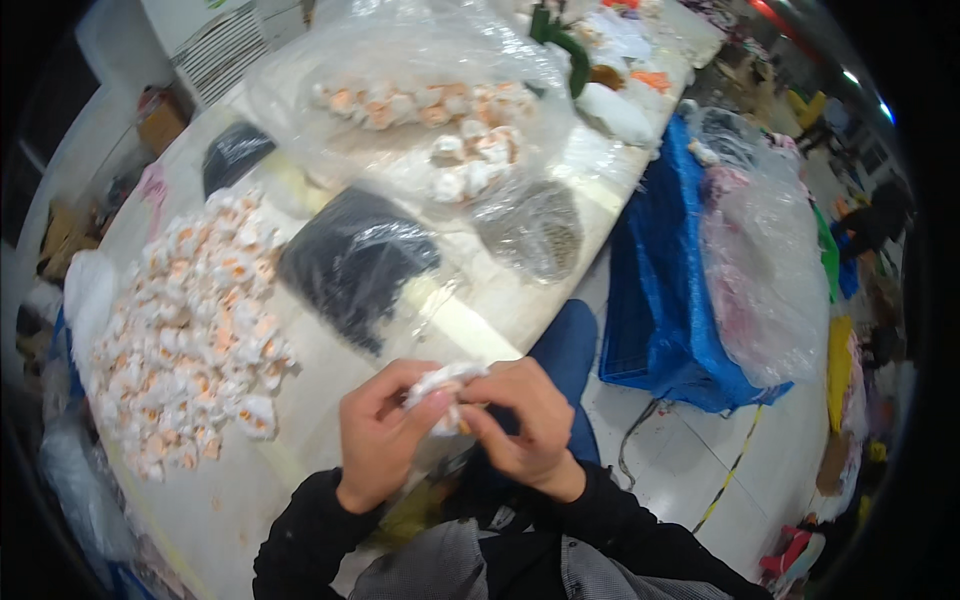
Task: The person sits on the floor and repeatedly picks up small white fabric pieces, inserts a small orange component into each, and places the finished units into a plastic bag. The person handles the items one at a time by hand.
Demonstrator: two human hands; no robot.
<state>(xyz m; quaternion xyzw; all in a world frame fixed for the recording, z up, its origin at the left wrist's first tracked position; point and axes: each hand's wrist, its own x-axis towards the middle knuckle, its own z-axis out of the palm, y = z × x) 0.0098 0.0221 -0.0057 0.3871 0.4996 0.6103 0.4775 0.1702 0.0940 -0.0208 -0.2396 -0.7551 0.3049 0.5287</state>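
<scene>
In front of my body I hold a small white fabric piece with peach parts (442, 384), apparently soft and plush-like. My left hand (378, 432) pinches one side of it between thumb and fingers. On the opposite side, my right hand (525, 418) grips it with bent fingers, which partly hide it. To the left on the table lies a large pile of similar white-and-peach pieces (200, 320). Just beyond my hands rests a clear bag of black material (360, 262), with some dark bits at its near edge.
A large clear plastic bag (400, 75) at the back holds more such pieces. Beside it sits a small clear bag of greyish-brown bits (545, 230). A blue bag (655, 290) with plastic-wrapped pink stuff stands right of the pale table (320, 400). Another black bundle (236, 158) lies back left.
</scene>
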